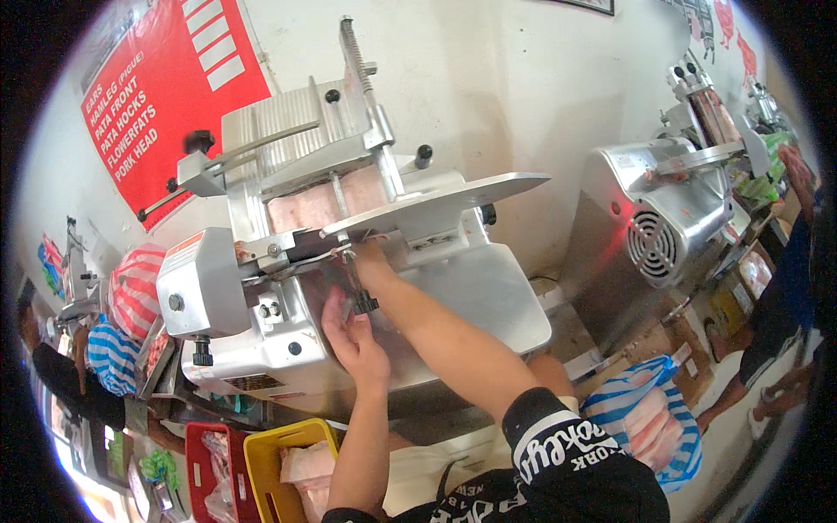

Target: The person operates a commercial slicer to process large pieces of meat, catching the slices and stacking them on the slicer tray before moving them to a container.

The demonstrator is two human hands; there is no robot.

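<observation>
A metal meat slicer [386, 216] stands before me, with a slab of pale meat [327, 196] lying in its carriage behind the round guard plate. My left hand [353, 337] is below the blade area, palm turned up, fingers apart, close to a black knob [365, 303]; nothing shows in it. My right hand [374, 261] reaches in under the front edge of the plate. Its fingers are mostly hidden by the machine, so what they touch cannot be seen. The slicer's smooth metal receiving surface [484, 294] lies to the right of my right forearm.
A yellow crate [261, 467] with meat and a red crate [199, 471] with bagged meat stand below left. A striped bag of meat [654, 418] is at lower right. Another slicer [654, 216] stands right. People are at both sides; striped bags [137, 287] lie left.
</observation>
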